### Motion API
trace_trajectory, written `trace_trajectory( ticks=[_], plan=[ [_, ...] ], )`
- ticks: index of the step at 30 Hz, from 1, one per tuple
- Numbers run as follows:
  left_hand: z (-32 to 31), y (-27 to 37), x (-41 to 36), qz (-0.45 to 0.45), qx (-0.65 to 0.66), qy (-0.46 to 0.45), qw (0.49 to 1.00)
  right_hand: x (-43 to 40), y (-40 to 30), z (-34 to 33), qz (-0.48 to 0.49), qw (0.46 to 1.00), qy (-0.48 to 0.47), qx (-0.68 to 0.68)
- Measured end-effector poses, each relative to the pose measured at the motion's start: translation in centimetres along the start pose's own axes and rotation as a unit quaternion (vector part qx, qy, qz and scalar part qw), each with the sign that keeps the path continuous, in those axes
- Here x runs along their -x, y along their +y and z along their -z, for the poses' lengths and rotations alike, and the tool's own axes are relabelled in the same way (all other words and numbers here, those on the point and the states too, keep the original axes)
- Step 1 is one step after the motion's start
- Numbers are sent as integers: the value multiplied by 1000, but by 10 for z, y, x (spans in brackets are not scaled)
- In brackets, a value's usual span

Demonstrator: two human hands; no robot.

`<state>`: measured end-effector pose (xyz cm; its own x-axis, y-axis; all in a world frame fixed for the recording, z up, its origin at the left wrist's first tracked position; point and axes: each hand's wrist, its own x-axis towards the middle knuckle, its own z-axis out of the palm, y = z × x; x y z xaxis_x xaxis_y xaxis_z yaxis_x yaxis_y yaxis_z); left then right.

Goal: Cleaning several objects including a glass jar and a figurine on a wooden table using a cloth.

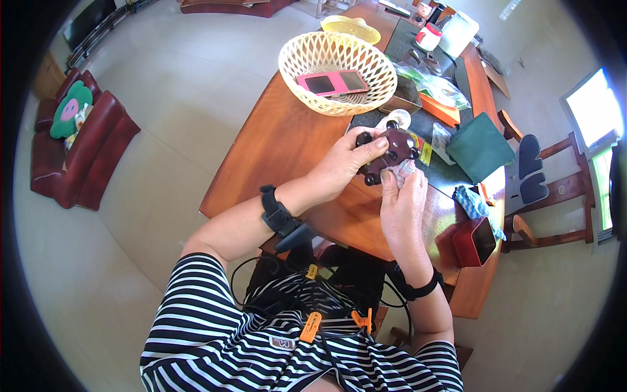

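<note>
My left hand [345, 159] grips a glossy dark brown object [400, 143] with several rounded black knobs around its edge, perhaps a hand massager. It is held up over the wooden table [274, 142], with the thumb on its upper face. A crumpled pale pinkish cloth or tissue [405, 169] is pinched between the thumb and fingers of my right hand [404, 206] and pressed to the object's near side. Part of the object is hidden behind my left hand and fingers.
Beyond my hands stands a cream woven basket [338, 44] with a pink flat item [333, 82] inside. To the right are a green box [481, 147], a blue-white knitted cloth [470, 202] and a red open tin [470, 245]. A wooden chair [563, 191] stands beyond the table's right edge.
</note>
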<state>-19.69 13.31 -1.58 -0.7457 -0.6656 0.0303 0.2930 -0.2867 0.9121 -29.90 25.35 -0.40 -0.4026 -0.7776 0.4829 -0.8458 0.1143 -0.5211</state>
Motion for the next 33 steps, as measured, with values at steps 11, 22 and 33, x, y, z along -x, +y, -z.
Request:
trace_trajectory(
  ticks=[11,22,33],
  plan=[
    [2,3,-4,89,245,-162,952,-9,16,19,-168,948,-18,-268],
    [-2,8,3,106,264,-229,931,-4,28,22,34,999,0,-1],
    [-4,3,4,133,274,-181,935,-17,-13,46,182,981,21,58]
  ],
)
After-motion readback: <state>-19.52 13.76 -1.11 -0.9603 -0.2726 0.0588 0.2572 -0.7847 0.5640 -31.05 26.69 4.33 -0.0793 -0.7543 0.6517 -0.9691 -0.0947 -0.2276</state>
